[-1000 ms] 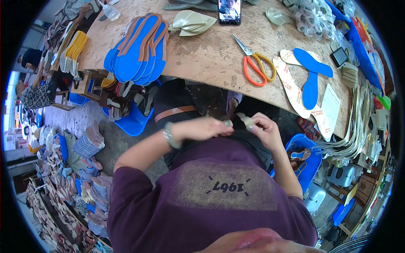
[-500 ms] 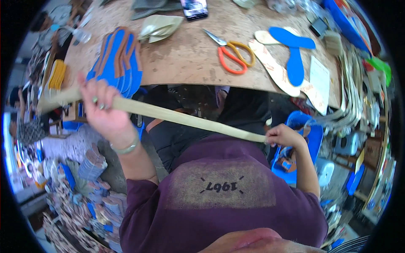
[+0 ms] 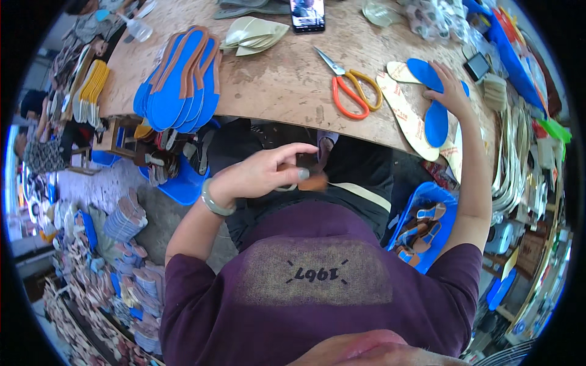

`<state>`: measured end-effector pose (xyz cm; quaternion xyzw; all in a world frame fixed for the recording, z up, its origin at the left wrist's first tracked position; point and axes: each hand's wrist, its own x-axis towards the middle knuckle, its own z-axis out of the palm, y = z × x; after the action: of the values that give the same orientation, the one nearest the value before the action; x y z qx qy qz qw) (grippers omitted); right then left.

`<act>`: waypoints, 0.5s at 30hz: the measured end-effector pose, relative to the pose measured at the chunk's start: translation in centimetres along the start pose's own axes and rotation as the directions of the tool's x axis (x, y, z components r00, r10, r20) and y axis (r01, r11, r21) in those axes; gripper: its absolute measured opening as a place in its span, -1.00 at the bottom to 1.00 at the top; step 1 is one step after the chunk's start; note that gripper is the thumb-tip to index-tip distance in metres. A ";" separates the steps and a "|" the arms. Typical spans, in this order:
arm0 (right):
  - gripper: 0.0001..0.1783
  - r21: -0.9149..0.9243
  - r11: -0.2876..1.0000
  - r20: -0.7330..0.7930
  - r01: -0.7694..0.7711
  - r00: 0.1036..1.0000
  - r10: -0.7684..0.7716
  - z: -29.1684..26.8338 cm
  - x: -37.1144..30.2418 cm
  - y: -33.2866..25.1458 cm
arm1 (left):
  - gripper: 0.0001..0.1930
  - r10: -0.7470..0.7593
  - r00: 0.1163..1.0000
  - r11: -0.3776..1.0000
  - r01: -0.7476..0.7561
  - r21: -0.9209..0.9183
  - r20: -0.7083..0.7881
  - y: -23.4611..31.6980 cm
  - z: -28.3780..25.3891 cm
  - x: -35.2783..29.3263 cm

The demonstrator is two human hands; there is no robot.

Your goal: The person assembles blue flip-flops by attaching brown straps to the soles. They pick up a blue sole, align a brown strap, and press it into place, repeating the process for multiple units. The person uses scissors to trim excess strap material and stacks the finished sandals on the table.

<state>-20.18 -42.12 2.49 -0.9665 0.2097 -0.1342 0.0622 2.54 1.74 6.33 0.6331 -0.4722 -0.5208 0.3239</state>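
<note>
My left hand (image 3: 265,174), with a bracelet at its wrist, hovers above my lap. Its index finger and thumb point forward, apart; a blurred brown patch (image 3: 314,182) beside the thumb cannot be made out. Across my lap lies a pale strip (image 3: 363,195), partly hidden by that hand. On the table's right side my right hand (image 3: 453,93) rests with fingers spread over a blue insole (image 3: 422,72). A second blue insole (image 3: 436,125) lies just below it. Around these are cream insoles (image 3: 408,119) with printing.
Scissors (image 3: 351,91) with orange and yellow handles lie mid-table. Blue insoles with brown edging (image 3: 183,85) are fanned at left, near pale pieces (image 3: 253,36) and a phone (image 3: 307,15). A blue basket (image 3: 427,226) of brown sandal parts stands below the table's right side.
The pale strip, stretched between both hands before, now lies in my lap. My left hand has come in toward the middle; my right hand has reached forward onto the blue insole.
</note>
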 end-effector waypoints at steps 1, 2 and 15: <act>-0.31 0.003 1.000 0.066 0.025 0.998 -0.025 0.7 0.8 1.4 | -0.59 -0.017 0.999 0.957 0.006 -0.289 -0.034 -0.6 0.9 0.0; -0.36 0.035 0.999 0.130 0.025 0.991 -0.029 1.1 1.1 2.3 | -0.62 -0.004 0.999 0.887 -0.012 -0.462 -0.034 -1.8 1.4 0.0; -0.73 -0.208 0.965 -0.745 -0.162 0.665 -0.050 -6.1 5.1 -5.1 | -0.36 0.232 0.887 0.541 -0.459 -0.705 -0.399 0.1 4.7 4.4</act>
<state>-15.50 -40.05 10.38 -0.8196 0.2621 -0.4867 -0.1504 -1.97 -2.00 3.72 0.3819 -0.2669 -0.5113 0.7221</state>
